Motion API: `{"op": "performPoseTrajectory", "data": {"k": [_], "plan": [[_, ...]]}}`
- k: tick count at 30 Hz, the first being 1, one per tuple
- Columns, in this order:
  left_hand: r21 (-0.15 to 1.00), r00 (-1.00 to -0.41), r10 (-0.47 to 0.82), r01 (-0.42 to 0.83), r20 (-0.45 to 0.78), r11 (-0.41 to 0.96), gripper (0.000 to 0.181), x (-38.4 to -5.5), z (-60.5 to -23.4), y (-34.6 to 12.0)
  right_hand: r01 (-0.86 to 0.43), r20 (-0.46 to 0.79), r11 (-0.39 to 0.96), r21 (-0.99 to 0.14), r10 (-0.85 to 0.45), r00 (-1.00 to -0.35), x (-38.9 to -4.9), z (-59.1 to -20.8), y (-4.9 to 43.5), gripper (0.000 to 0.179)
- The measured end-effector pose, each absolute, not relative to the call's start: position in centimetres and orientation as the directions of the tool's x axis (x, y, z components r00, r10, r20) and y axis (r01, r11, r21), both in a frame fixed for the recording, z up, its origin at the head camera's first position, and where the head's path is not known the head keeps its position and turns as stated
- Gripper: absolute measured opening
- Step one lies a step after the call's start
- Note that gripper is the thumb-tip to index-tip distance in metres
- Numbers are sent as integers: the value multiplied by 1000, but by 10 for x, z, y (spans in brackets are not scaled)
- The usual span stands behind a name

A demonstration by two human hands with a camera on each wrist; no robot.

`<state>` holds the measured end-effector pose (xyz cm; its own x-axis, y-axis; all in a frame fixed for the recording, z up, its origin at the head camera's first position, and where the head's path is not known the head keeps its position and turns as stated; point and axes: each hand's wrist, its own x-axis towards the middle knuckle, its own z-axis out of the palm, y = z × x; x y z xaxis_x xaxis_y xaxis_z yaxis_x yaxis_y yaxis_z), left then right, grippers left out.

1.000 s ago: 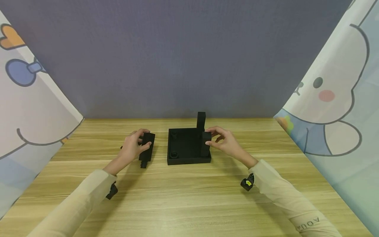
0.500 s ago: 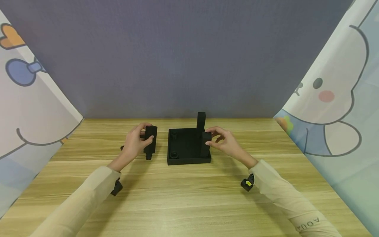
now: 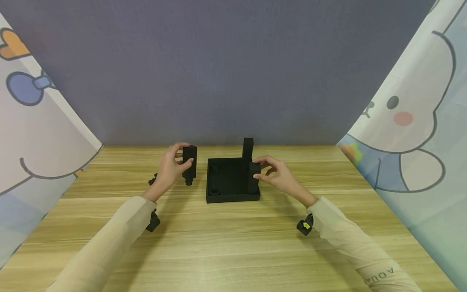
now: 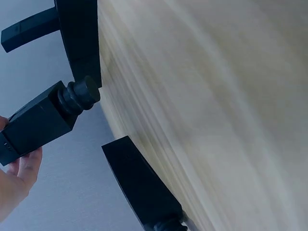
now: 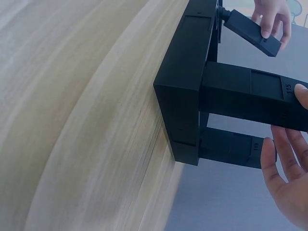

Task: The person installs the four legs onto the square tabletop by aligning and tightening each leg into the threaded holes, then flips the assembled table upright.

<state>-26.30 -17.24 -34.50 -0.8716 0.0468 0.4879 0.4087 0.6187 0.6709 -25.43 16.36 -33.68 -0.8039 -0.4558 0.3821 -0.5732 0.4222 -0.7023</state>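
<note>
In the head view my left hand (image 3: pixel 168 167) grips a black square table leg (image 3: pixel 190 157) between thumb and fingers. Its ridged, screw-like end points down, as the leg in the left wrist view (image 4: pixel 36 126) also shows. To its right lies a black square base (image 3: pixel 229 174) with raised rims. Two legs stand up from the base's right side. With thumb and fingertips, my right hand (image 3: pixel 280 176) holds the near standing leg (image 3: pixel 253 178); the far standing leg (image 3: pixel 247 149) is behind it. Round sockets (image 3: pixel 214 190) show at the base's two left corners.
Another black leg (image 4: pixel 142 183) lies on the wooden table (image 3: pixel 233 243), largely hidden behind my left hand in the head view. A grey panel (image 3: pixel 226 73) rises at the table's back, and printed curtains (image 3: pixel 408 113) flank both sides.
My left hand has moved away from me and slightly right, lifting the leg and turning it more upright. My right hand and the base have stayed in place.
</note>
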Motion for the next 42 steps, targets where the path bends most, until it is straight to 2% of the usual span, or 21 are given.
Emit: {"op": "performPoseTrajectory", "data": {"k": [9, 17, 25, 42], "plan": [[659, -837, 12, 439, 547, 611, 43, -277, -339, -164, -605, 415, 407, -684, -465, -782, -259, -341, 166, 37], [663, -807, 1, 487, 591, 568, 41, -287, -337, -154, -580, 392, 422, -697, -452, -801, -255, -336, 163, 38], [705, -824, 7, 490, 567, 512, 43, -295, -335, -147, -562, 367, 423, -710, -459, -809, -234, -311, 155, 36], [756, -838, 40, 511, 545, 409, 48, -310, -332, -129, -569, 375, 430, -701, -456, -807, -233, -310, 154, 36]]}}
